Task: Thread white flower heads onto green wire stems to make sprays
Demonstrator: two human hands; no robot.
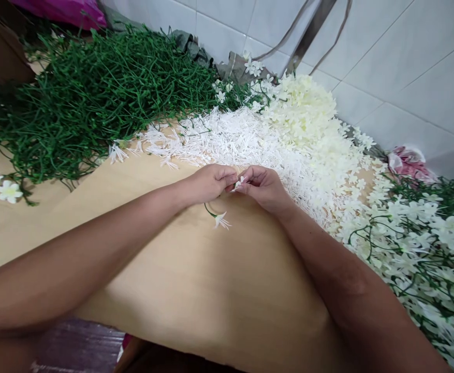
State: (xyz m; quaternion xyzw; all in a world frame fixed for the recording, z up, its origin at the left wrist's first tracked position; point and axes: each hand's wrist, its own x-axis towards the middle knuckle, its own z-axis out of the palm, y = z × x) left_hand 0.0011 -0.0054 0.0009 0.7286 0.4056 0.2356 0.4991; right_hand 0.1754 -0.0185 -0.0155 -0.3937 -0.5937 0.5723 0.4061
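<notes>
My left hand point(210, 184) is closed in a pinch on a green artificial flower stem point(209, 209). From it, a branch curves down below the hand and ends in a small white flower point(221, 221). Close beside it, my right hand point(264, 189) pinches a small white blossom point(238, 184) between thumb and fingers, near the left fingertips. Whether that blossom sits on the stem is hidden by the fingers. Just beyond both hands lies a heap of thin white flower pieces point(230, 135), with a mound of cream-white petals point(304, 106) behind it on the right.
A tan board point(195, 290) lies under my hands. Green stems point(114, 93) are piled at the back left. Flowers on stems point(416, 248) are heaped at the right, near a pink and white bundle point(410, 163). A tiled wall point(390, 77) stands behind; a brown box point(1, 46) is at far left.
</notes>
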